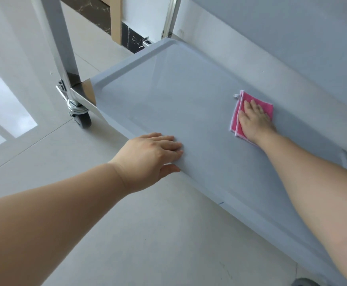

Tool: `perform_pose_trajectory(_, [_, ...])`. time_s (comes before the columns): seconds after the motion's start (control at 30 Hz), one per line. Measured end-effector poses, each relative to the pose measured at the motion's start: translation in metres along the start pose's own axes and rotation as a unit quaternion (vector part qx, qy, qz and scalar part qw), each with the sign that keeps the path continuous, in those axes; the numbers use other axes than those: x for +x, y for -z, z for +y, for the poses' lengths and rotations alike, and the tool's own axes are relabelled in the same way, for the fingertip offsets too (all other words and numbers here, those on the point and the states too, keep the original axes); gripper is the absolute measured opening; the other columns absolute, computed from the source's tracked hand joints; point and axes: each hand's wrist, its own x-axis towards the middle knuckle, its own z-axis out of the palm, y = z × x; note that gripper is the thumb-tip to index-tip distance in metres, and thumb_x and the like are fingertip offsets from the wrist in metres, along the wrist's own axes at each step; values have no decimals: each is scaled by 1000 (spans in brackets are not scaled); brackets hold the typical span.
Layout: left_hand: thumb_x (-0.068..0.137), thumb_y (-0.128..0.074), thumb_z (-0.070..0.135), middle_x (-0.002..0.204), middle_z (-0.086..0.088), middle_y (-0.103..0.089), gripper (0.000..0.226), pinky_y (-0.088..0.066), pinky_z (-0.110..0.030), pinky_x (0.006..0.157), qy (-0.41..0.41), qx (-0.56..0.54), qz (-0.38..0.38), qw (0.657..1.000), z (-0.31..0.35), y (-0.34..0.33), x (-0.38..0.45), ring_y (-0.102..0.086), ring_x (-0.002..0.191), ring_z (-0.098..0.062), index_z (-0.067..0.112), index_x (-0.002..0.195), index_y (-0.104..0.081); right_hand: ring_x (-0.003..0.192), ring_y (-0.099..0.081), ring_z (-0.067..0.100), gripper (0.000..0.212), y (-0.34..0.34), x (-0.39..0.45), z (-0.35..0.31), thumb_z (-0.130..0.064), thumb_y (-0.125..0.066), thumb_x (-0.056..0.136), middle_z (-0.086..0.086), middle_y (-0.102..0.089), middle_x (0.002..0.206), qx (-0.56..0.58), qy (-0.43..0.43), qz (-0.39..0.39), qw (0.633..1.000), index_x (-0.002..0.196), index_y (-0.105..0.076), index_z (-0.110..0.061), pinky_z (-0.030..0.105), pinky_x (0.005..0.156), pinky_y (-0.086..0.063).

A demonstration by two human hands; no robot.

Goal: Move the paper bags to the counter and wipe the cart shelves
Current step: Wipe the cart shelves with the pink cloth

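Cloth [253, 115] lies on cart's bottom shelf [168, 96], far right, w/ right hand [255, 120] flat on top of it. Left hand [150, 155] rests on shelf's near edge, left of cloth. Caster wheel [84, 118] sits on floor [127, 234] below shelf's left corner, under upright post [63, 42].

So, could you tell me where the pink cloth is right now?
In the head view, the pink cloth lies flat on the grey cart shelf, toward its right side, under the right hand.

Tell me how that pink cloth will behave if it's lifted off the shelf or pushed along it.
The pink cloth lies folded flat under the right hand, so it would probably droop when lifted. It looks thin, so likely light. On the smooth grey shelf it should slide easily, though an edge might bunch.
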Motion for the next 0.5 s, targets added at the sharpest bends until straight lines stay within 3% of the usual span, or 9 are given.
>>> perform_pose_trajectory(0.33, [86, -36, 45, 89, 8, -68, 43, -53, -26, 71, -9, 19, -42, 999, 1, 8, 10, -65, 86, -15, 19, 87, -70, 148, 1, 19, 56, -8, -118, -31, -39, -20, 101, 2, 3, 161, 9, 59, -25, 998, 152, -4, -21, 35, 119, 3])
perform_pose_trajectory(0.4, [88, -45, 43, 86, 9, -65, 33, -50, -24, 65, -10, 24, -53, 998, 1, 9, 11, -64, 83, -16, 18, 86, -67, 147, 4, 17, 56, -11, -144, -37, -40, -19, 101, 0, 5, 160, 5, 78, -28, 997, 152, -2, -22, 34, 119, 5])
perform_pose_trajectory(0.5, [87, -62, 35, 91, 7, -66, 19, -49, -27, 68, 3, 19, -54, 998, 2, 8, 10, -63, 88, -18, 17, 90, -67, 147, 8, 15, 56, -14, -175, -43, -40, -19, 102, -2, 9, 160, -1, 111, -42, 993, 151, 1, -24, 32, 119, 7])
